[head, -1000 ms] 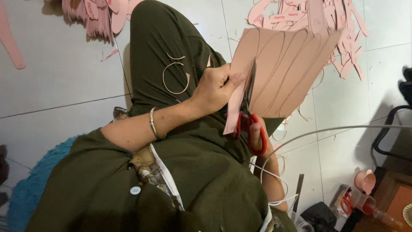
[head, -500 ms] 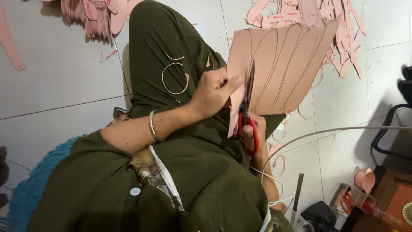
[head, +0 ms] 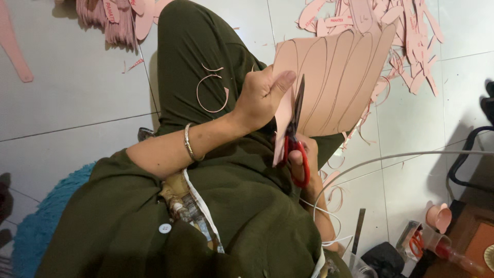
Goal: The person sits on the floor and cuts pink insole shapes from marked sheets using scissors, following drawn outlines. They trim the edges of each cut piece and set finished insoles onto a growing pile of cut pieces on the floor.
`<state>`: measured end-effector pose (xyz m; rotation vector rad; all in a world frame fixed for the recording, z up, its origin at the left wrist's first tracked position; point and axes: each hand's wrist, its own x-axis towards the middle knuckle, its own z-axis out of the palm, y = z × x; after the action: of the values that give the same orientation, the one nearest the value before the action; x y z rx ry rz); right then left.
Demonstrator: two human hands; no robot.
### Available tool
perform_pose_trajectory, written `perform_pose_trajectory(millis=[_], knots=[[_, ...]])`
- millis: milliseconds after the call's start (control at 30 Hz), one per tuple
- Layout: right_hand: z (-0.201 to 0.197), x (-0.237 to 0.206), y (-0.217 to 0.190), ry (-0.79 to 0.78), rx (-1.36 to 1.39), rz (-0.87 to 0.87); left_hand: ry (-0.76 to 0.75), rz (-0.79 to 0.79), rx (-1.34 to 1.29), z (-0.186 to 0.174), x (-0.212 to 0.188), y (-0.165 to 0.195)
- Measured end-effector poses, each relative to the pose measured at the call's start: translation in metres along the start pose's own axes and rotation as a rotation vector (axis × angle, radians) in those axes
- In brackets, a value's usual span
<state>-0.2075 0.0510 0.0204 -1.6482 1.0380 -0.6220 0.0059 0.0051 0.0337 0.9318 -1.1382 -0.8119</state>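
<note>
My left hand [head: 262, 98] grips the left edge of a pink sheet [head: 339, 77] marked with curved outlines, held up over my lap. My right hand [head: 301, 159] holds red-handled scissors [head: 295, 139], fingers through the loops, with the dark blades up along the sheet's left side. A narrow cut strip [head: 279, 136] hangs down beside the blades. A metal bangle [head: 189, 143] sits on my left wrist. My green clothing [head: 206, 67] fills the middle of the view.
Pink cut shapes [head: 411, 36] lie heaped on the tiled floor at upper right, more pink pieces [head: 110, 18] at upper left. Thin pink offcuts [head: 211, 92] rest on my leg. A white cable [head: 391, 157], a blue rug [head: 46, 216] and small containers [head: 437, 237] lie around.
The sheet has shifted slightly right and the scissors have moved further up along its left side. My left thumb now lies higher on the sheet.
</note>
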Motion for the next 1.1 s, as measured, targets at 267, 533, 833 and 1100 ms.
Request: perform_pose_trajectory(millis=[267,533,833,1100], knots=[[0.003,-0.006,0.012,0.057,0.067,0.039,0.013,0.04,-0.052,0.004,-0.007,0.0],[0.004,-0.002,0.0,0.034,-0.034,-0.098,-0.038,-0.055,0.021,0.008,-0.014,0.002],[0.008,-0.007,0.015,0.131,-0.023,0.016,-0.017,0.034,0.0,0.008,-0.015,0.008],[0.003,-0.004,0.001,0.074,-0.019,-0.069,-0.105,-0.019,0.036,0.01,-0.02,0.009]])
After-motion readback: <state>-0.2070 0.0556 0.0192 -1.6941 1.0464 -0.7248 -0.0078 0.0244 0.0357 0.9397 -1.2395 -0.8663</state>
